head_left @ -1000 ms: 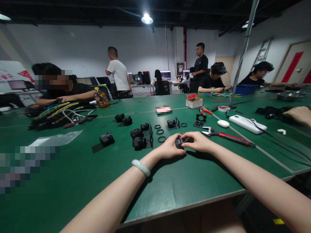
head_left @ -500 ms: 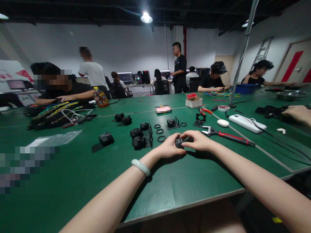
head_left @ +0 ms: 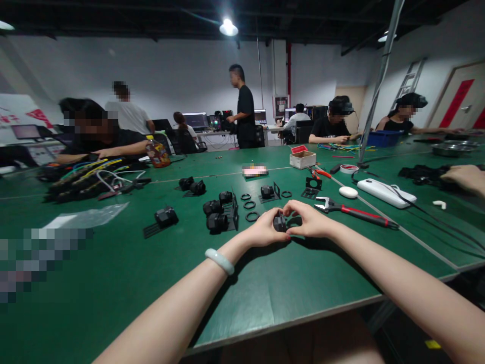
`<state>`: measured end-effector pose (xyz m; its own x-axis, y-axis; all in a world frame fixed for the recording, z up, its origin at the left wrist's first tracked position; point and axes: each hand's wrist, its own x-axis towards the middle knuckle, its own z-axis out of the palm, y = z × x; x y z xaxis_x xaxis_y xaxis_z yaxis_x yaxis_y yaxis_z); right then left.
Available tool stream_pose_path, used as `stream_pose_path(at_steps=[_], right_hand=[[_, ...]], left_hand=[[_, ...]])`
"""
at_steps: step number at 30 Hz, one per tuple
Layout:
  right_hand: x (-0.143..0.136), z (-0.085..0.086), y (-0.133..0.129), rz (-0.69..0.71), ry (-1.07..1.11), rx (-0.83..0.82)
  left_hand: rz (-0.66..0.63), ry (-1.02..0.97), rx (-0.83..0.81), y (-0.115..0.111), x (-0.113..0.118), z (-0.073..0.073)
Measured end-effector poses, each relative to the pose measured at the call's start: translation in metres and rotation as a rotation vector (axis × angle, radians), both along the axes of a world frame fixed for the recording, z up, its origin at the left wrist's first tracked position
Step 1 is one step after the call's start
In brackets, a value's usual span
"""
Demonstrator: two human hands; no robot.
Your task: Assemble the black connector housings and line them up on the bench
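One small black unit [head_left: 279,223], in work: over the table [head_left: 242,308], between both hands, largely hidden by fingers. Left hand [head_left: 265,227]: pinching the unit between thumb and fingers. Right hand [head_left: 310,220]: curled into a loop, fingertips at the unit's right side; gripping or merely touching, unclear. Apparently done, or nearly so: black units on slotted brackets, as a group of three [head_left: 217,222], a pair [head_left: 197,187], an outlying single [head_left: 165,216] and a farther single [head_left: 267,191]. Apparently left: completion of the unit in hand; bare-looking bracket [head_left: 313,183]; four loose black rings [head_left: 252,217]. Adjustable wrench [head_left: 354,212]: beside the right hand, untouched.
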<state>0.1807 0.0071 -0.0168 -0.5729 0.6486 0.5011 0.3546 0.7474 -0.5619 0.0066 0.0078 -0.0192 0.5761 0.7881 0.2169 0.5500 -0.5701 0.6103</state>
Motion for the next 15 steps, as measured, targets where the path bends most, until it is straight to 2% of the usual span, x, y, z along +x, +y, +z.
stream_pose_path(at_steps=[15], right_hand=[[-0.0036,-0.0024,0.0003,-0.024,-0.003,-0.008]], left_hand=[[0.004,-0.007,-0.012,0.0009,0.0007,-0.0009]])
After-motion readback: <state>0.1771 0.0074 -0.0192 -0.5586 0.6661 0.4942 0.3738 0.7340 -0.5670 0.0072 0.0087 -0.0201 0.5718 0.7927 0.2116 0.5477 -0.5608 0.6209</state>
